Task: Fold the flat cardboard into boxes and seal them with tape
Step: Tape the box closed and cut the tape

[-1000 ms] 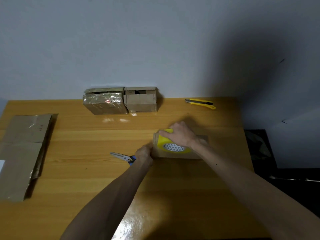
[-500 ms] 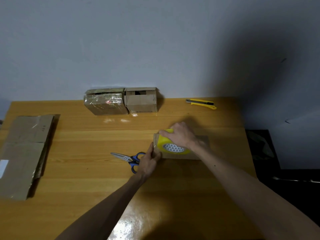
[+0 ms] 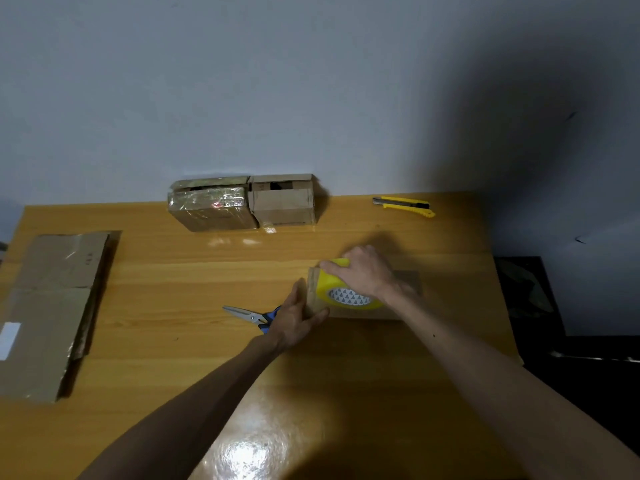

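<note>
We find bare table (image 3: 194,282) beyond our left fingers (image 3: 300,289) up to two boxes (image 3: 280,206); scissors (image 3: 246,314) block passage just left of those fingers.

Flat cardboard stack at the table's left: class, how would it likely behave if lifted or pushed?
The flat cardboard shows creases, so it would probably hinge when lifted. Thin sheets look light. On the glossy table, it likely slides.
</note>
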